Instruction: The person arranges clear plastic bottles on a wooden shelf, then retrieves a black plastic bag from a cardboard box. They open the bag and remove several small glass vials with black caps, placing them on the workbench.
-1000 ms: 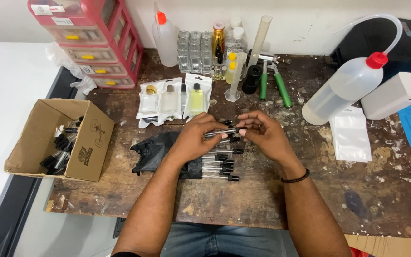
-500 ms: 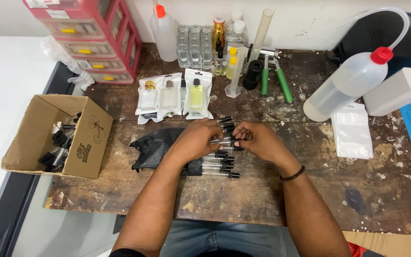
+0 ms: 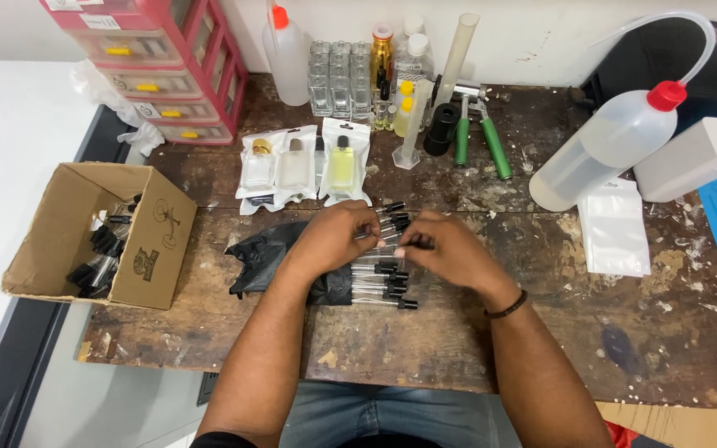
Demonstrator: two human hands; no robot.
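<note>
Resting on the worn wooden table: left hand and right hand, both pinching one slim black-capped glass vial above a row of identical vials; cardboard box at left.

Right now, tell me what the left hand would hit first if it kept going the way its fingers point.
The left hand points right, toward the right hand. It would probably meet those fingers first, just above the small black-capped vials; depth is unclear.

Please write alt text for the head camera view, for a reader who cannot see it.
A person's left hand and right hand meet over a row of thin clear glass vials with black caps on a worn wooden table. An open cardboard box holding more vials sits at left.
</note>
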